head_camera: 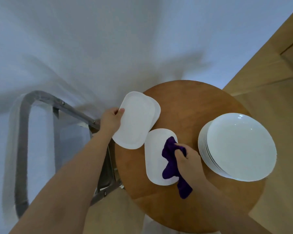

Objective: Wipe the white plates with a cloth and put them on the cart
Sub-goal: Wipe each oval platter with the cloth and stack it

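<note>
Two hands are busy at once, and that is where the risk lies. The left hand (pixel 111 119) pinches the near rim of a white oblong ceramic plate (pixel 134 120), thumb on top, holding it tilted over another oblong plate (pixel 156 110) at the edge of the round wooden table (pixel 193 102). Held by one edge only, it could slip and drop onto the plate beneath or off the table's side. The right hand (pixel 186 157) is curled around a crumpled purple cloth (pixel 170 159), which lies on a third white oblong plate (pixel 155 157) flat on the table, part of the cloth trailing off its near edge. Pressing hard near that rim might tip or slide the plate, I think.

To the right, a stack of round white plates (pixel 238 146) sits near the table's far side, leaning slightly. The grey metal cart (pixel 24 132) stands to the left, just beside the table; its frame rail lies between the lifted plate and the shelf. I see no plate on it.
</note>
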Tool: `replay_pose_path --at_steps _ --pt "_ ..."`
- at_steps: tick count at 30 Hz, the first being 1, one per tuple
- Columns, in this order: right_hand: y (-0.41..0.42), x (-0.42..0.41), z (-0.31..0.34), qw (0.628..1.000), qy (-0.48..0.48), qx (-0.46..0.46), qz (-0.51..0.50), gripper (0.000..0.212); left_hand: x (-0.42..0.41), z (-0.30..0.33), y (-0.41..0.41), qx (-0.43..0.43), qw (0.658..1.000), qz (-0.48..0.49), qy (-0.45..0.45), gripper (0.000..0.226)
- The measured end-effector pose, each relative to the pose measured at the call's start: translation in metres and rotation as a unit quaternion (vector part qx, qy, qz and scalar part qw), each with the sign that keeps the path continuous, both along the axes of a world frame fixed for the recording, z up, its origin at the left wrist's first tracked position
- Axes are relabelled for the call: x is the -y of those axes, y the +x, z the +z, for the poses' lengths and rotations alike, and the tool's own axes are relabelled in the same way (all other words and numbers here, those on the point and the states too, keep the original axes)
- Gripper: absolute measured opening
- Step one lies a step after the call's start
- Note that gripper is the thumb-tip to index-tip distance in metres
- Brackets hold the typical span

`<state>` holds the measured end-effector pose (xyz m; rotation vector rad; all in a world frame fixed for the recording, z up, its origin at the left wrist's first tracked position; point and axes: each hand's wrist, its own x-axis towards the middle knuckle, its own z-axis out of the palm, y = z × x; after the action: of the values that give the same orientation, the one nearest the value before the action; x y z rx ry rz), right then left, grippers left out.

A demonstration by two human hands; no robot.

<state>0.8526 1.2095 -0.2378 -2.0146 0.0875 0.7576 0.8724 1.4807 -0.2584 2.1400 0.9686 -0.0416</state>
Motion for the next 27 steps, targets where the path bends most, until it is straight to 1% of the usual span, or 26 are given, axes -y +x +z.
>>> replay_pose_path --at_steps 2,7,13,16,18,19,20,21,22,23,24,25,26,27 --pt "0.007 -0.004 -0.007 1.0 -0.008 -0.006 -0.01 0.017 -0.001 -0.011 0.009 -0.01 0.999 -0.014 0.029 0.026" --pt "0.018 -0.009 -0.02 0.999 -0.014 -0.017 -0.034 0.017 -0.01 -0.03 0.022 -0.037 0.99 -0.072 0.112 0.031" --pt "0.018 -0.01 -0.028 0.999 -0.02 -0.023 -0.041 0.014 -0.012 -0.046 0.031 -0.042 0.983 -0.071 0.161 0.034" --pt "0.016 -0.008 -0.029 0.999 -0.009 -0.024 -0.047 0.017 -0.009 -0.055 0.03 -0.058 0.98 -0.096 0.162 0.032" --pt "0.015 -0.007 -0.029 0.998 0.002 -0.023 -0.058 0.017 -0.004 -0.06 0.03 -0.089 0.98 -0.11 0.138 0.034" --pt "0.014 -0.006 -0.029 0.998 0.004 -0.022 -0.06 0.017 -0.001 -0.062 0.028 -0.099 0.982 -0.1 0.124 0.037" --pt "0.014 -0.005 -0.029 0.998 0.004 -0.021 -0.06 0.018 0.003 -0.062 0.024 -0.097 0.986 -0.074 0.115 0.042" --pt "0.013 -0.004 -0.029 0.998 0.003 -0.022 -0.061 0.018 0.009 -0.061 0.017 -0.077 0.991 -0.03 0.107 0.047" --pt "0.012 -0.002 -0.029 0.998 0.003 -0.024 -0.063 0.018 0.017 -0.057 0.007 -0.039 0.994 0.026 0.104 0.048" --pt "0.011 -0.001 -0.029 0.998 0.003 -0.027 -0.065 0.018 0.028 -0.053 -0.007 0.013 0.991 0.086 0.101 0.045" --pt "0.01 0.001 -0.029 0.997 0.004 -0.03 -0.066 0.018 0.041 -0.05 -0.025 0.067 0.982 0.15 0.093 0.036" --pt "0.009 0.001 -0.029 0.997 0.005 -0.031 -0.067 0.018 0.055 -0.048 -0.046 0.098 0.969 0.212 0.075 0.026" --pt "0.008 0.002 -0.028 0.997 0.005 -0.031 -0.067 0.018 0.07 -0.047 -0.068 0.1 0.959 0.262 0.04 0.02" --pt "0.007 0.002 -0.027 0.997 0.005 -0.031 -0.067 0.019 0.085 -0.046 -0.088 0.079 0.952 0.295 -0.011 0.019"
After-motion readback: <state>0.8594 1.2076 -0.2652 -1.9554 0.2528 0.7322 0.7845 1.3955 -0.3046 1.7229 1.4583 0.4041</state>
